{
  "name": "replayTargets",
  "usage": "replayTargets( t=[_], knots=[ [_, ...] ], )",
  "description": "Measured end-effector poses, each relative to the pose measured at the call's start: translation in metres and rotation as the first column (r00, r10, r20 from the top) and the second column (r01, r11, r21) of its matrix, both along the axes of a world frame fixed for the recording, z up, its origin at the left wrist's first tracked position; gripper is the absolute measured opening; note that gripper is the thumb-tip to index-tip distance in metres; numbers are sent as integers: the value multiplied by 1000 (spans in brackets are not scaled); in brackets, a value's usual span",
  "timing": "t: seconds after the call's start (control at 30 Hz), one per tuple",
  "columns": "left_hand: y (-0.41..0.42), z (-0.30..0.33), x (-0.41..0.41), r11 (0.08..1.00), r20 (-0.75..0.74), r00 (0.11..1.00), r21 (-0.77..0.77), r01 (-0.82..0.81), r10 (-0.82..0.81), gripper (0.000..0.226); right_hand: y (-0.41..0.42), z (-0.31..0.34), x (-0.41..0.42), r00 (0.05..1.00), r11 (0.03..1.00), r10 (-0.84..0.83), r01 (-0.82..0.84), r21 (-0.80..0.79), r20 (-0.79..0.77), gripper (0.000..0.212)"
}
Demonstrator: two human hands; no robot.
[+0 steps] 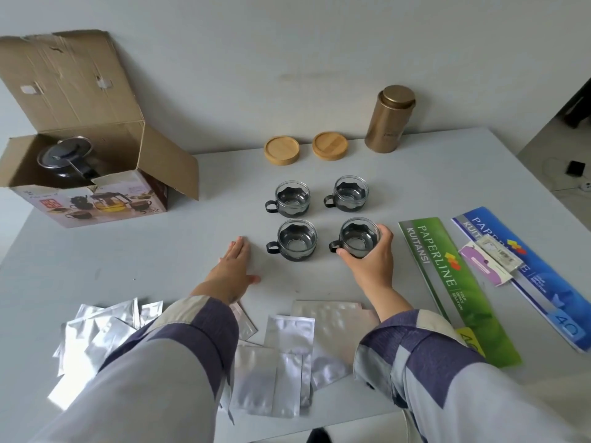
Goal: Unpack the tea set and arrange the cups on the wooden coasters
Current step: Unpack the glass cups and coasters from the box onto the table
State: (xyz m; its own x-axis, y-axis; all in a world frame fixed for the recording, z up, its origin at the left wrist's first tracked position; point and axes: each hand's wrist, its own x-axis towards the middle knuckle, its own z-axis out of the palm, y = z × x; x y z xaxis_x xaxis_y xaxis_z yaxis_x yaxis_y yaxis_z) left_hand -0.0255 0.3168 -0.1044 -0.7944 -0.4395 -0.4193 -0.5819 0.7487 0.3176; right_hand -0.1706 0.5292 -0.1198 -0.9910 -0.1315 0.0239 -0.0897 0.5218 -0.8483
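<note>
The near-right glass cup in a black handled holder [358, 238] is gripped around its rim by the curled fingers of the right hand [371, 260], resting on the grey table [160, 251] in a two-by-two group with three matching cups [295, 239]. The left hand [233, 262] is laid flat, fingers straight, nothing held. Two round wooden coasters [282, 150] are left bare beyond the cups, near the wall.
</note>
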Motion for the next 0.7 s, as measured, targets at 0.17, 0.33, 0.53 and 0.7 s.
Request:
replayTargets(
  t=[0.17, 0.33, 0.53, 0.7],
  knots=[
    [-1, -2, 1, 1000, -1, 1000, -6, 6, -6, 86, 0, 3, 1, 1000, 1000, 11, -11, -2, 23, 90],
    [-1, -3, 1, 1000, 0, 1000, -5, 10, -10, 85, 6, 13, 5, 990, 997, 73, -77, 28, 118, 107],
    [-3, 2, 0, 1000, 3, 1000, -18, 24, -24, 85, -7, 50, 15, 971, 960, 33, -98, 263, 239, 104],
    [-24, 24, 7, 997, -35, 997, -45, 60, -62, 62, -63, 100, 26, 966, 889, 138, -219, 402, 219, 76]
  ],
)
